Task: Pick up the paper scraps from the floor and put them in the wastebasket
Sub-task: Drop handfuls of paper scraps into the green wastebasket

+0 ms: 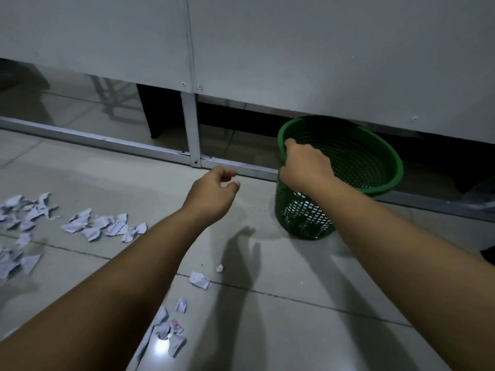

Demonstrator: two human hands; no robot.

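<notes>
So the green wastebasket [359, 167] sits on the tiled floor [281, 317] right up against the metal rail [107, 144] at the foot of a grey partition wall [294, 54], and it's tipped a bit toward the camera. The right hand [305, 167] grips its near rim, fingers curled over the edge and into the opening. Through the mesh sides you can see a little white down near the bottom, but I can't tell for sure what it is.

The left hand [214, 191] hangs in the air just left of the wastebasket, not touching it. Fingers are loosely curled, thumb close to the fingertips, and it holds nothing as far as I can see. Its shadow falls on the floor below, near the wastebasket's base.

The paper scraps are all over the floor on the left of the wastebasket. There's a big crumpled bunch [104, 226] well off to the left, more at the far left edge [18, 261], one small crumpled piece [199, 280] nearer to the wastebasket with a tiny bit [219, 268] just beside it, and another little cluster [171, 330] down under the left forearm, next to a bright glare spot on the tile.
</notes>
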